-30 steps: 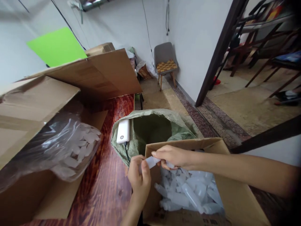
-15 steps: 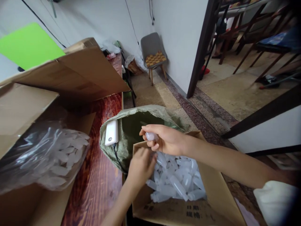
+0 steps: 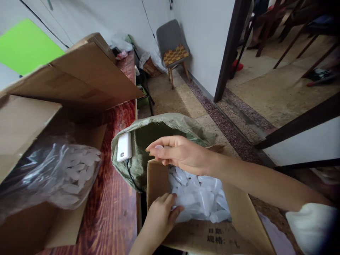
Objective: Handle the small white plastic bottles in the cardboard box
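Note:
My right hand (image 3: pixel 180 152) is above the far edge of an open cardboard box (image 3: pixel 198 232), its fingers closed round a small translucent piece (image 3: pixel 158 146) that mostly hides in the grip. Inside the box lie several translucent white plastic bottles (image 3: pixel 204 198). At the box's left side, my left hand (image 3: pixel 164 216) reaches in with thumb and fingers apart, beside the bottles. Just beyond the box, a green woven sack (image 3: pixel 170 120) gapes open, with a white power bank (image 3: pixel 124 147) and its black cable at its left rim.
On the left, a red-brown wooden table (image 3: pixel 117 205) bears a large open carton (image 3: pixel 87 74) and a clear bag (image 3: pixel 79 173) of white pieces. A grey chair (image 3: pixel 172 39) stands by the wall. Through the doorway at right are chairs and part of a person.
My left hand has moved down and its fingers have spread. My right hand has shifted slightly left and turned, covering more of the piece it holds. The view has shifted a little.

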`<state>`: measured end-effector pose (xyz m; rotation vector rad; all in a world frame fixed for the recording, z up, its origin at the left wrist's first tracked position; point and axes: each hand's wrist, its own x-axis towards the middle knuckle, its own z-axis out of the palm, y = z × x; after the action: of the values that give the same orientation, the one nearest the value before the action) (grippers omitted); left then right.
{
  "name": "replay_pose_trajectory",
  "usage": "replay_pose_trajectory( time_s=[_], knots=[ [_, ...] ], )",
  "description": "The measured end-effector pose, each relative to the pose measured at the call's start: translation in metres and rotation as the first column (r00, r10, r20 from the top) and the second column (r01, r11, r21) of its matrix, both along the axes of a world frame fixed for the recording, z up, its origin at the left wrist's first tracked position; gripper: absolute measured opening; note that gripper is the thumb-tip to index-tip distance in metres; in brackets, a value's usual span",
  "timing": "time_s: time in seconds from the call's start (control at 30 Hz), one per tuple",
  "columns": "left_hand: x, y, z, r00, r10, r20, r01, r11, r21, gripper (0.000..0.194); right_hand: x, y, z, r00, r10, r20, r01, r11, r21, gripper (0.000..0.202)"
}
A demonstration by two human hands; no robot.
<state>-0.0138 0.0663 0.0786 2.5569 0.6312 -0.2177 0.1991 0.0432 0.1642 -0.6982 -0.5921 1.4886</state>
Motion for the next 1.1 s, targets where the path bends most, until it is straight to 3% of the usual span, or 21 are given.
replay_pose_trajectory(
  time_s=[0.1, 0.17, 0.27, 0.37, 0.43, 0.47, 0.53, 0.63, 0.8, 0.87, 0.97, 1.1],
  knots=[
    [-0.012, 0.005, 0.011, 0.979, 0.176, 0.099, -0.166, 0.981, -0.1, 0.029, 0.006, -0.006, 0.006, 0.999, -0.033, -0.004, 0.033, 0.999, 0.027, 0.013],
    [-0.019, 0.004, 0.02, 0.904, 0.386, 0.184, -0.326, 0.9, -0.288, 0.033, 0.01, -0.014, 0.01, 0.995, -0.077, 0.057, 0.074, 0.995, 0.06, 0.017],
    [-0.024, -0.005, 0.031, 0.668, 0.718, 0.199, -0.488, 0.623, -0.611, 0.032, 0.011, -0.034, 0.011, 0.948, -0.108, 0.298, 0.101, 0.994, 0.04, 0.02],
    [-0.017, -0.021, 0.039, 0.405, 0.899, 0.168, -0.51, 0.375, -0.774, 0.037, 0.004, -0.06, 0.002, 0.866, -0.015, 0.499, 0.065, 0.994, -0.083, 0.025],
    [-0.007, -0.032, 0.045, 0.211, 0.963, 0.167, -0.467, 0.249, -0.849, 0.041, -0.004, -0.076, -0.006, 0.801, 0.046, 0.597, 0.049, 0.989, -0.142, 0.025],
    [-0.001, -0.038, 0.047, 0.139, 0.975, 0.172, -0.445, 0.216, -0.869, 0.043, -0.008, -0.082, -0.01, 0.761, 0.05, 0.646, 0.06, 0.987, -0.148, 0.023],
    [0.01, -0.047, 0.053, 0.056, 0.977, 0.208, -0.393, 0.213, -0.895, 0.042, -0.018, -0.092, -0.016, 0.691, -0.001, 0.723, 0.108, 0.989, -0.102, 0.018],
    [0.025, -0.058, 0.06, -0.012, 0.955, 0.298, -0.328, 0.278, -0.903, 0.036, -0.03, -0.099, -0.02, 0.66, -0.116, 0.742, 0.175, 0.985, -0.002, 0.017],
    [0.041, -0.071, 0.065, -0.034, 0.922, 0.385, -0.27, 0.362, -0.892, 0.056, -0.041, -0.104, -0.018, 0.663, -0.254, 0.704, 0.225, 0.965, 0.137, 0.024],
    [0.043, -0.073, 0.065, -0.044, 0.901, 0.431, -0.275, 0.404, -0.873, 0.053, -0.042, -0.105, -0.019, 0.646, -0.318, 0.694, 0.223, 0.948, 0.227, 0.029],
    [0.04, -0.074, 0.063, -0.026, 0.929, 0.369, -0.256, 0.351, -0.901, 0.041, -0.041, -0.107, -0.019, 0.608, -0.369, 0.703, 0.186, 0.927, 0.326, 0.03],
    [0.031, -0.074, 0.062, 0.035, 0.981, 0.189, -0.264, 0.191, -0.945, 0.046, -0.037, -0.11, -0.016, 0.502, -0.388, 0.773, 0.041, 0.903, 0.427, 0.029]
  ],
)
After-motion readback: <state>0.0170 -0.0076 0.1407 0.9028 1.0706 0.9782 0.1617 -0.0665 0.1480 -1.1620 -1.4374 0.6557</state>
